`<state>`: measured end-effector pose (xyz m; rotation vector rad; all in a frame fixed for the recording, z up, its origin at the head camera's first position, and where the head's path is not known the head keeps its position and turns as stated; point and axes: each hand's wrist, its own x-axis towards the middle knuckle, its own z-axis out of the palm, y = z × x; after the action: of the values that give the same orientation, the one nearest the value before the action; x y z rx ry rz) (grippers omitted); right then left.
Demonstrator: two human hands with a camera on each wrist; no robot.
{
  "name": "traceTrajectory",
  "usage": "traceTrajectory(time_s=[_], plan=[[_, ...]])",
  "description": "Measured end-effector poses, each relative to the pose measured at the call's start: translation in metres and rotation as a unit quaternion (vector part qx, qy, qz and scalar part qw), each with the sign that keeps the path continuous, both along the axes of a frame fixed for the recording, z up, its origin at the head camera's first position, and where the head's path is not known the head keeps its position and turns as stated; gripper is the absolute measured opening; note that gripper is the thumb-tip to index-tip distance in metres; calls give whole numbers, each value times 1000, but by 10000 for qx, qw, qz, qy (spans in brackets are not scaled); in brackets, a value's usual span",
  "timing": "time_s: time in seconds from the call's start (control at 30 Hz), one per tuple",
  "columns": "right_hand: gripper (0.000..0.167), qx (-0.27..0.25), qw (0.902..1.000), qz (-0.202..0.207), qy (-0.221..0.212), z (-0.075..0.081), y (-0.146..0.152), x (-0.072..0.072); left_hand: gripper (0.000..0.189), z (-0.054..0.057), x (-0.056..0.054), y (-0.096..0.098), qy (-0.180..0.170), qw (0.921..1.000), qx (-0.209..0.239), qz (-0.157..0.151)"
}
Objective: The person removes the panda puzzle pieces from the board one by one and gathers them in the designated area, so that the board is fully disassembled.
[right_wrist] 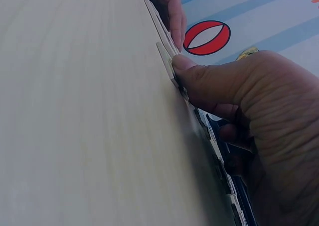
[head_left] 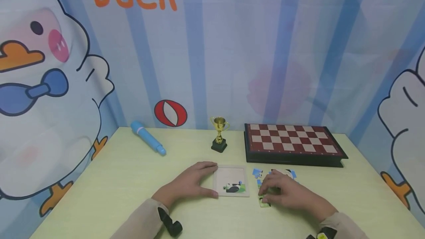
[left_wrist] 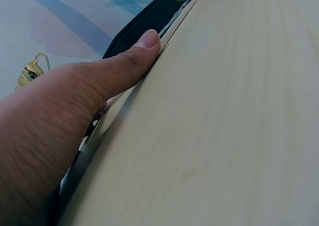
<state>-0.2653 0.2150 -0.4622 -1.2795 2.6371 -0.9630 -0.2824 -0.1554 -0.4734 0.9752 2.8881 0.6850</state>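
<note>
A shallow pale puzzle tray (head_left: 231, 174) lies in front of me. Low in it sits a joined patch of panda picture (head_left: 234, 187), the rest showing bare board. My left hand (head_left: 190, 183) rests along the tray's left side, fingers at the far corner and thumb at the near one. To the right of the tray, my right hand (head_left: 285, 191) has its fingers bent over a group of loose puzzle pieces (head_left: 257, 173). Between its thumb and fingers it pinches a green-edged puzzle piece (head_left: 264, 204), which the right wrist view shows edge-on and tilted, partly hidden.
A small gold trophy (head_left: 219, 135) on a black base stands beyond the tray. Behind the loose pieces is a red-and-white chessboard box (head_left: 292, 143). A blue tube-shaped object (head_left: 148, 138) lies at the back left. A printed curtain (head_left: 225, 47) hangs behind the table.
</note>
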Motion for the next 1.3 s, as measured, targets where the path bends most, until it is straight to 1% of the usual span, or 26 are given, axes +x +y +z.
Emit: traceTrajectory(time_s=[0.1,0.23,0.33,0.4,0.5,0.6,0.73,0.83,0.9,1.03,1.1,1.2,1.3], plan=[[9,46,9999,-42,-87,1,0,0,102,0,0,0,-6,10000,-31,25],[8,13,10000,1,-90,1,1,0,102,-1,0,0,-32,10000,-37,38],[5,-138,9998,82,89,3,0,0,101,0,0,0,-31,10000,-11,35],[6,-306,9991,150,257,4,0,0,101,0,0,0,-28,10000,0,38],[7,-583,9974,210,378,5,-1,1,101,1,0,0,-29,10000,8,39],[6,-746,9968,161,257,7,-1,3,102,0,0,0,-41,10000,-17,44],[6,-712,9974,-34,111,7,-1,3,102,0,0,0,-46,10000,-22,48],[6,-673,9976,-96,86,7,-2,3,101,1,0,1,-56,10000,1,49],[8,-774,9968,13,206,7,-3,2,100,2,0,1,-68,10000,5,53],[9,-983,9938,281,432,8,-13,1,100,3,1,2,-71,10000,13,53],[8,-1040,9926,415,469,8,-22,-1,100,2,1,2,-55,10000,35,36],[9,-949,9933,478,452,8,-39,-6,100,-1,0,1,-9,10000,59,15],[18,-733,9955,433,426,8,-58,-13,101,-1,-1,0,33,10000,37,13]])
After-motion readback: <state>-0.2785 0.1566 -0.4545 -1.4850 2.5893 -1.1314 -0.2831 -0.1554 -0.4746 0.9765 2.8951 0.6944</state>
